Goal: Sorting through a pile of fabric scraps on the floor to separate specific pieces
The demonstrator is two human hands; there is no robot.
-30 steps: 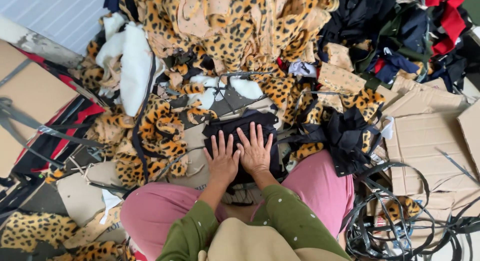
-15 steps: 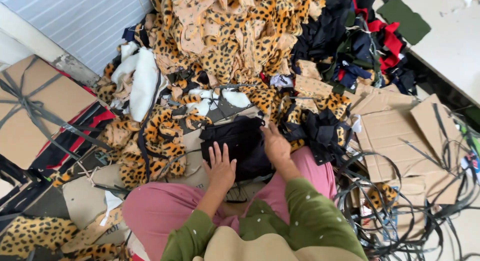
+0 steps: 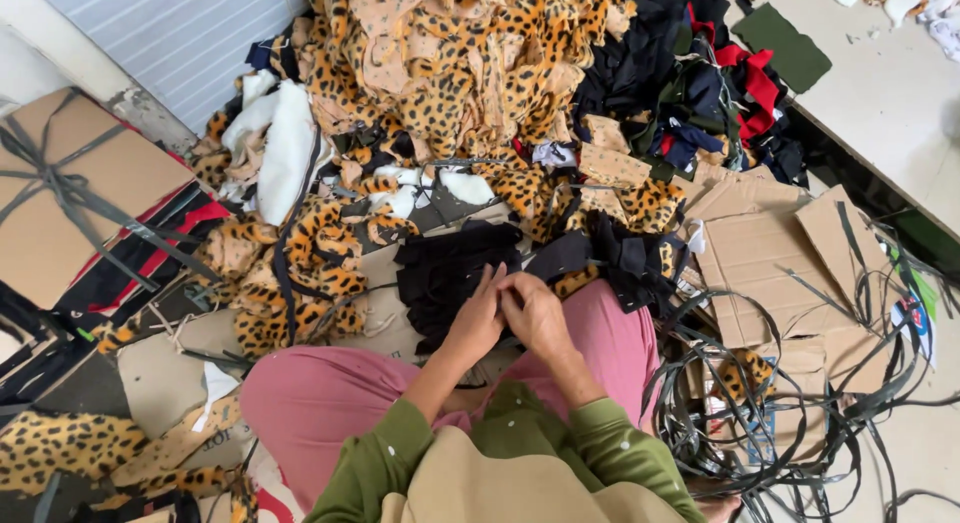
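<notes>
The left hand and the right hand meet above the lap, fingers curled and nearly closed, pinching the near edge of a stack of black fabric pieces. The stack lies on flattened cardboard just past the knees, against the pink trousers. Whether each hand grips a separate layer or both share one cannot be told — the fingertips overlap.

Surroundings:
- A large heap of leopard-print fabric lies behind the stack and spills around it on the left.
- Further dark scraps lie just beside the stack on the right.
- Loose black strapping bands coil on the floor by the right knee, over opened cartons.

Probable faults, judged from this arrangement:
- Two layers may lift together, since black on black hides the edges.
- A pull on the near edge may drag the whole stack off the cardboard — nothing weighs down its far side.
- Nearby dark scraps may get mixed into the stack.
- The strapping loops may snag a sleeve or foot.
</notes>
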